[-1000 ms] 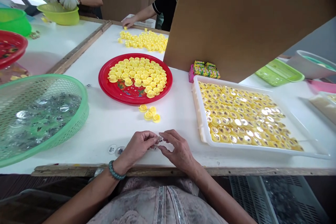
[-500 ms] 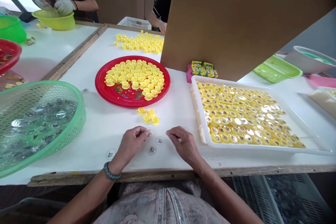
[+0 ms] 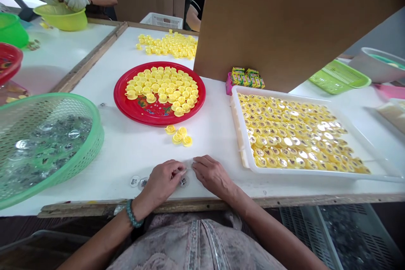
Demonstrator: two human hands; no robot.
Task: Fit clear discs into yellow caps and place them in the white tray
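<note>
My left hand [image 3: 164, 178], a beaded bracelet at its wrist, is low over the white table with thumb and fingertips pressed together; what they hold, if anything, is too small to tell. Facing it, my right hand [image 3: 211, 174] has its fingers together and bent down to the table; anything under them is hidden. Between and just below the fingertips lies a clear printed disc [image 3: 184, 182]. Two more discs lie left of my left hand, one a clear disc [image 3: 134, 181]. Beyond my hands sit several yellow cup-shaped pieces [image 3: 177, 137].
A red tray [image 3: 139, 114] holds many yellow pieces, with a loose yellow heap [image 3: 171, 45] behind. A green basket [image 3: 98, 135] of clear discs stands left. A white tray [image 3: 240, 135] of filled yellow pieces is right, near a cardboard panel [image 3: 268, 25]. Gloved hands [image 3: 75, 1] work far left.
Both hands have moved down toward the table edge and closer together. My right hand's fingers now cover where a disc lay. The view has shifted slightly.
</note>
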